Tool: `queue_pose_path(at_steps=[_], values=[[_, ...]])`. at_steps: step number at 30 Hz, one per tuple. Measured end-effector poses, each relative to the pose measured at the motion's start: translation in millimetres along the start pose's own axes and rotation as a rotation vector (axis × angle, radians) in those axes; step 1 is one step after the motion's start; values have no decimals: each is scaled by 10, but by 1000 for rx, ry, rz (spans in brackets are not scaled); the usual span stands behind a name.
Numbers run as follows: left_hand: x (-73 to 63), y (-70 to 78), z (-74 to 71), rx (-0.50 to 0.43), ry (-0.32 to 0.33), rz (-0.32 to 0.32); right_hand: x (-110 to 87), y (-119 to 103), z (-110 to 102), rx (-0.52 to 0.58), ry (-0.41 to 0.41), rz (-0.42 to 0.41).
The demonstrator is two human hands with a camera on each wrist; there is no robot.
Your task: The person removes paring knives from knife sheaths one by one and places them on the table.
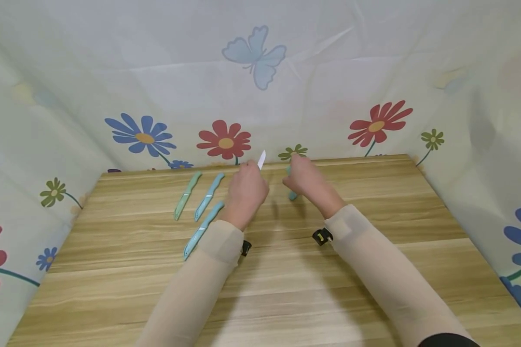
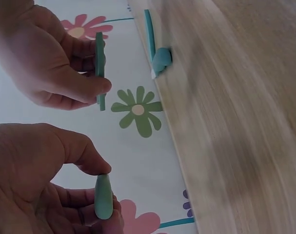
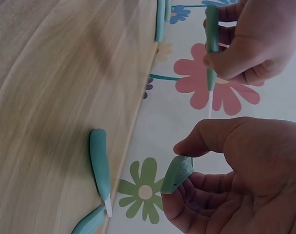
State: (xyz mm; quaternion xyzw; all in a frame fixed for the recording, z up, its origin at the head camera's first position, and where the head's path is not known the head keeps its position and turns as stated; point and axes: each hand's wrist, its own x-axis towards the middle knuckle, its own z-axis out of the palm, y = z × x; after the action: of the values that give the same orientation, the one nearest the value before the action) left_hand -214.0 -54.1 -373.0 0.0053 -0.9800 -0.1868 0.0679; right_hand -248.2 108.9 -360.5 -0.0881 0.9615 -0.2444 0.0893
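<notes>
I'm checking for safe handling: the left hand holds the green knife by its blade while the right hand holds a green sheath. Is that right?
Not quite: the left hand holds the green knife by its handle, not its blade, as the right wrist view shows. The right hand does hold a green sheath.

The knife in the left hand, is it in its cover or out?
Out: the blade shows bare; the right hand holds a green cover.

A small screened-off booth, its wider room impossible to tell: pale sheeting (image 1: 156, 86) printed with colourful flowers (image 1: 226, 143) and a blue butterfly (image 1: 265, 73) encloses a wood-grain desk (image 1: 91, 265) on three sides.
</notes>
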Motion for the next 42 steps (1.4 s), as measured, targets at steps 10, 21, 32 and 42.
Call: queue_pose_path(at_steps=[10, 21, 32, 42], values=[[169, 47, 123, -16, -28, -105, 170, -70, 33, -35, -49, 97], [228, 56, 207, 66, -1, -93, 242, -119, 62, -92, -48, 125], [241, 47, 201, 213, 52, -57, 236, -126, 85, -173, 5, 135], [250, 29, 209, 222, 49, -67, 258, -88, 144, -178, 9, 112]])
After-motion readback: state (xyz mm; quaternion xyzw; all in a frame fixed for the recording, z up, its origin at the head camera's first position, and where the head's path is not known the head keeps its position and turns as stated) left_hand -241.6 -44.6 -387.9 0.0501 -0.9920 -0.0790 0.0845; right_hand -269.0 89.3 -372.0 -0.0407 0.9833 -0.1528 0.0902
